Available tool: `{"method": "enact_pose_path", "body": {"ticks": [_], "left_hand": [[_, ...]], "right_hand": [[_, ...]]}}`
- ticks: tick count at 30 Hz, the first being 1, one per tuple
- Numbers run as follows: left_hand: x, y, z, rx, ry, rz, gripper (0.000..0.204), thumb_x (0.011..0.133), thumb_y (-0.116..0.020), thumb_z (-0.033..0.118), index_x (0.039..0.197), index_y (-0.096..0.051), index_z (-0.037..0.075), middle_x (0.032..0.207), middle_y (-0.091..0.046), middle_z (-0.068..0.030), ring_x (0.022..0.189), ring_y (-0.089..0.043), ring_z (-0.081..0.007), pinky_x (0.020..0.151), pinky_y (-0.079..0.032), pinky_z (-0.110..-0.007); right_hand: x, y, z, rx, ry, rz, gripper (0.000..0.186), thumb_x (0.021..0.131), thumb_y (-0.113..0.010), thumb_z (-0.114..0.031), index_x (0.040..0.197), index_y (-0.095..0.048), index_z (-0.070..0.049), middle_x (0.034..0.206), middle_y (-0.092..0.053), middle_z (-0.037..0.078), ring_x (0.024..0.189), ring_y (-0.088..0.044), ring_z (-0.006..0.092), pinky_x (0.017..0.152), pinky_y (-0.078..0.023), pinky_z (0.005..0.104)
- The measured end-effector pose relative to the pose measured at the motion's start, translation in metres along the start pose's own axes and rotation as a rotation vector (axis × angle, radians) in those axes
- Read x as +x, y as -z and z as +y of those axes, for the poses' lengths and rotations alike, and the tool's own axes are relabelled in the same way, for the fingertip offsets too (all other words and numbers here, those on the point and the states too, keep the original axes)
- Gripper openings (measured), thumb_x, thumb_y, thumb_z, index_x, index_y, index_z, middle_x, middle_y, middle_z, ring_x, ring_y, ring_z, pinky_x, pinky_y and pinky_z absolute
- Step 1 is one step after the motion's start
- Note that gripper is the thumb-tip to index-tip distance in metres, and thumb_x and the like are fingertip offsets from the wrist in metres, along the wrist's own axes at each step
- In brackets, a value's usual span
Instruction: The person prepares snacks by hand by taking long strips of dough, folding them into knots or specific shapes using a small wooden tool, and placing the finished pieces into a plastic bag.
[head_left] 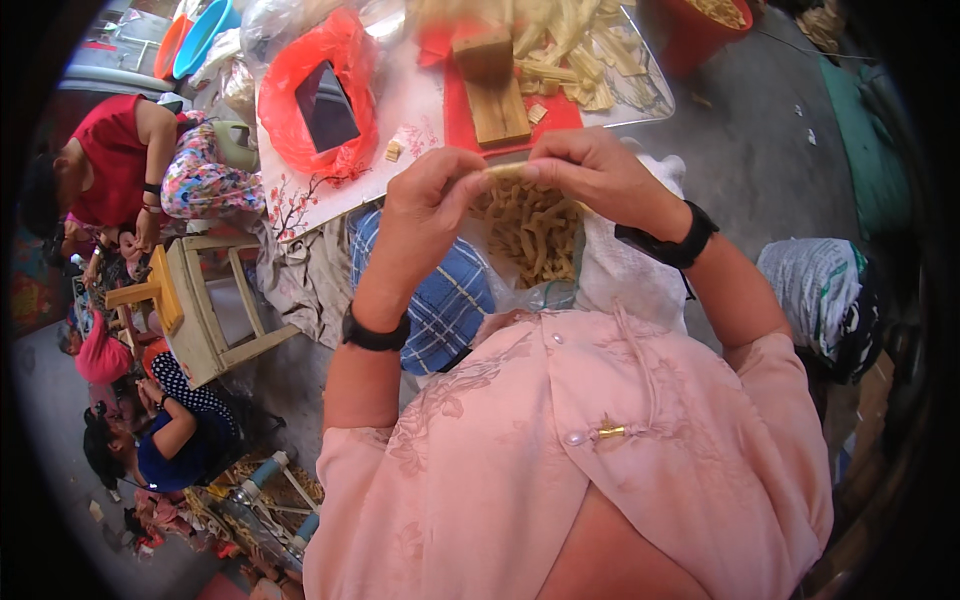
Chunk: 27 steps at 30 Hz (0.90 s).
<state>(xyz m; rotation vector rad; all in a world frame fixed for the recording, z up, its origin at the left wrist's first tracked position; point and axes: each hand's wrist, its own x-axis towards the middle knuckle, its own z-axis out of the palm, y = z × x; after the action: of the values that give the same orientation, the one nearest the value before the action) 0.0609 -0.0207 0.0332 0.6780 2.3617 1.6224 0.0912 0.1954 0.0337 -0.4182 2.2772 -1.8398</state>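
My left hand (432,190) and my right hand (598,170) are raised close together, level with the near edge of the table. Between them they pinch a short pale yellow strip (507,171), one end in each hand's thumb and fingers. Right below it, a clear plastic bag (560,294) holds many tan, twisted strips (535,235). Beyond my hands, a wooden block (497,105) with a taller upright part rests on a red mat (465,125). Loose pale yellow strips (590,65) are heaped on the table behind the block.
A phone (327,105) lies on a red plastic bag (365,130) on the white table (415,95). A red bucket (690,35) stands far right, stuffed sacks (815,290) nearer. On the left are a wooden stool (215,300) and several seated people, including one in red (115,165).
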Motion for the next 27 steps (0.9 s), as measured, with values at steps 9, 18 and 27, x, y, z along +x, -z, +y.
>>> {"method": "enact_pose_path", "body": {"ticks": [9, 18, 27], "left_hand": [[0.048, -0.014, -0.04, 0.051, 0.005, 0.118, 0.01, 0.09, -0.058, 0.012, 0.092, -0.058, 0.002, 0.074, -0.053, 0.0018, 0.064, -0.045, -0.0052, 0.056, -0.038, -0.021], [0.08, -0.017, -0.061, 0.027, 0.135, 0.132, 0.023, 0.087, -0.056, 0.022, 0.095, -0.059, 0.001, 0.078, -0.062, -0.0117, 0.072, -0.059, -0.0185, 0.067, -0.047, -0.032], [0.054, -0.024, -0.039, 0.554, 0.208, 0.205, 0.028, 0.087, -0.053, 0.032, 0.093, -0.061, 0.006, 0.083, -0.064, -0.02, 0.081, -0.061, -0.0376, 0.069, -0.046, -0.043]], "right_hand": [[0.039, 0.01, 0.043, -0.095, -0.044, 0.236, 0.025, 0.089, -0.059, -0.023, 0.078, -0.062, -0.001, 0.065, -0.048, -0.005, 0.063, -0.042, 0.0035, 0.055, -0.034, 0.0216], [0.067, 0.016, 0.057, -0.143, 0.041, 0.414, 0.03, 0.085, -0.059, -0.024, 0.072, -0.059, 0.003, 0.059, -0.054, 0.011, 0.054, -0.05, 0.0179, 0.053, -0.04, 0.032], [0.055, 0.007, 0.074, -0.633, -0.043, 0.409, 0.032, 0.085, -0.047, -0.028, 0.079, -0.061, 0.0, 0.079, -0.061, 0.022, 0.074, -0.058, 0.0393, 0.067, -0.045, 0.0473]]}}
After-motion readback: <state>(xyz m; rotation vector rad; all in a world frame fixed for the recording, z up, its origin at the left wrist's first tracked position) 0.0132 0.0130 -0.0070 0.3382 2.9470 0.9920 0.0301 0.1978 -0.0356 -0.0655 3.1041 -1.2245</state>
